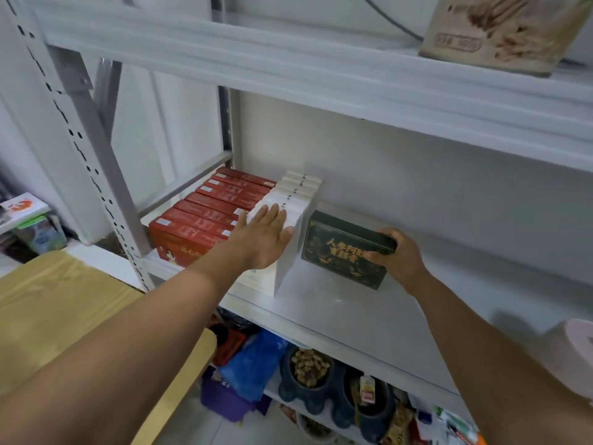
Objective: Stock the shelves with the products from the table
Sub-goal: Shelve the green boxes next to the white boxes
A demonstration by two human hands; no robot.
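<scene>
On the white middle shelf (401,284) stands a row of several red boxes (205,213) at the left, then a row of several white boxes (295,200). My left hand (266,239) lies flat, fingers apart, on top of the front white boxes. A dark green box with gold lettering (343,248) stands on the shelf just right of the white row. My right hand (398,255) grips its right end.
A wooden table (64,316) is at the lower left. The upper shelf holds a tan box (500,30) at the right. Below the middle shelf lie bags, dark bowls of snacks (308,370) and packets. A pink round object (577,354) sits at the right edge.
</scene>
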